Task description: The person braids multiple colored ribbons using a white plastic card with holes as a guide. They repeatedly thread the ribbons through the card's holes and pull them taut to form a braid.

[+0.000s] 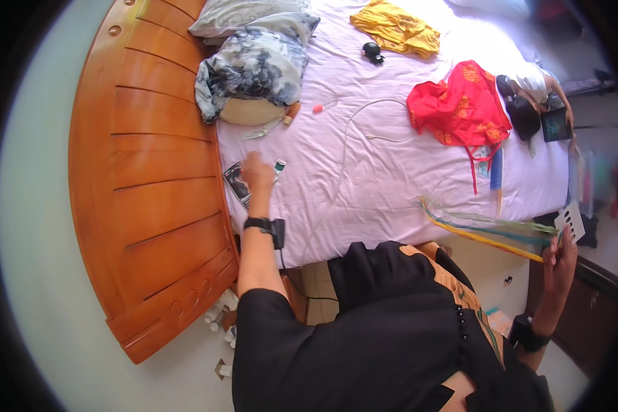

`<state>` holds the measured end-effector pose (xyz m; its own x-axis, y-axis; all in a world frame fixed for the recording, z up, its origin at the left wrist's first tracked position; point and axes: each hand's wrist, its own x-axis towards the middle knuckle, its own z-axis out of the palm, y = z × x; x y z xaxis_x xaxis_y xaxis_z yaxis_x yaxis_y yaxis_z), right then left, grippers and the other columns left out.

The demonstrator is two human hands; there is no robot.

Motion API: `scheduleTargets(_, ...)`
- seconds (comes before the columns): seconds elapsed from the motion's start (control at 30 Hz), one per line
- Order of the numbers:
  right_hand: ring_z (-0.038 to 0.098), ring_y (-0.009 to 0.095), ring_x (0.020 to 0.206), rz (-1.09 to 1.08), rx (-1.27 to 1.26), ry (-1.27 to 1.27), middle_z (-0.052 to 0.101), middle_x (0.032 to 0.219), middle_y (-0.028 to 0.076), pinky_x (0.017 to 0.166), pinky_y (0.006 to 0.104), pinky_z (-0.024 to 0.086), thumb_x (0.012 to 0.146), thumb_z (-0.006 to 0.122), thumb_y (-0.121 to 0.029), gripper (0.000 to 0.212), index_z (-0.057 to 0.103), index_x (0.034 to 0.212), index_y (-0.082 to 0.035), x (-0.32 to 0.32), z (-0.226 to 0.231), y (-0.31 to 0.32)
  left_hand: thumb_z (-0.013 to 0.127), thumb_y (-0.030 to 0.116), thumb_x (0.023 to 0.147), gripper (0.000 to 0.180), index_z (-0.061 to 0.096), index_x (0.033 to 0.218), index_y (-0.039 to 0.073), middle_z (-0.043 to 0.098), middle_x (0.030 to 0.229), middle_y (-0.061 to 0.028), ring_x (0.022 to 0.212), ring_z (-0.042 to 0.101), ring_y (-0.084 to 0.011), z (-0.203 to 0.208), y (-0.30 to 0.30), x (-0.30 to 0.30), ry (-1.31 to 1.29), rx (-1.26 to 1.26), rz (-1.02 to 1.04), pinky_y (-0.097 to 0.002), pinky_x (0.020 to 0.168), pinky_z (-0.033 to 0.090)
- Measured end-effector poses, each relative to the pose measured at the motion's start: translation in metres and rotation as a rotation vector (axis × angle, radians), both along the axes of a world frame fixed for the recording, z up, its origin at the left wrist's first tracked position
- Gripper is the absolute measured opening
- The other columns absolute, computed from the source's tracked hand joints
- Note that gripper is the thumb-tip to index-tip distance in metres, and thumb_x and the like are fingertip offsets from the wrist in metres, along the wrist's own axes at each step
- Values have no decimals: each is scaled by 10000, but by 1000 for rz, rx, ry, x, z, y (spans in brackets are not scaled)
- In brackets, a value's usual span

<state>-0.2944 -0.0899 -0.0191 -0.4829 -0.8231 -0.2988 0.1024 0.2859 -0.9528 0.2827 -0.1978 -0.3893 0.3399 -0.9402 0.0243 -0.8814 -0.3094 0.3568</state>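
Pink bedding (384,182) bears a dark packet (235,182) beside the left hand (257,173), grip unclear; the right hand (562,264) grasps threads (501,244) and white card (571,221).

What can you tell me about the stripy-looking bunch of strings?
The strings look like soft thread: yellow, teal and pale green strands. They stretch sideways near the bed's edge, meeting the right hand beside a white card. Their far ends look wispy; whether those touch the sheet is unclear.
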Motion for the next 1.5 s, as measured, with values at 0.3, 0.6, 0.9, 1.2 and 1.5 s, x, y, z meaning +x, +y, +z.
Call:
scheduleTargets(0.3, 406, 60, 410, 358, 30, -19, 528, 600, 24, 375, 171, 290, 974, 458, -284, 213, 525, 894, -98, 60, -11, -25, 595, -10, 832, 267, 554, 1093, 28, 606, 1047, -25, 836, 559, -66, 223, 95, -232, 1517, 7, -507, -223, 756, 448)
scheduleTargets(0.6, 460, 57, 419, 751, 23, -151, 593, 640, 58, 362, 177, 285, 991, 412, -289, 283, 569, 998, -53, 121, 0, -15, 578, -33, 842, 511, 355, 1294, 54, 535, 1202, -109, 842, 565, -98, 313, 120, -261, 1735, -68, -669, -234, 769, 457)
scheduleTargets(0.9, 438, 48, 424, 893, -32, -301, 586, 648, 41, 369, 165, 287, 989, 404, -327, 331, 577, 1034, -49, 118, 20, -18, 581, -52, 820, 545, 335, 1301, 20, 550, 1171, -140, 791, 593, -134, 345, 131, -279, 1692, -156, -526, -235, 704, 488)
scheduleTargets(1.2, 467, 27, 469, 989, -91, -326, 576, 644, 11, 407, 166, 336, 988, 405, -360, 381, 599, 876, -51, 103, 26, -11, 597, -40, 822, 525, 350, 1282, 22, 580, 1098, -110, 722, 555, -92, 364, 136, -299, 1680, -155, -451, -209, 657, 460)
scheduleTargets(1.5, 441, 18, 458, 1034, -169, -187, 554, 609, -7, 414, 165, 329, 991, 405, -340, 377, 590, 843, -47, 90, 25, -8, 629, -7, 836, 441, 409, 1217, 20, 636, 916, -77, 854, 610, -106, 363, 124, -317, 1615, -208, -452, -220, 754, 465)
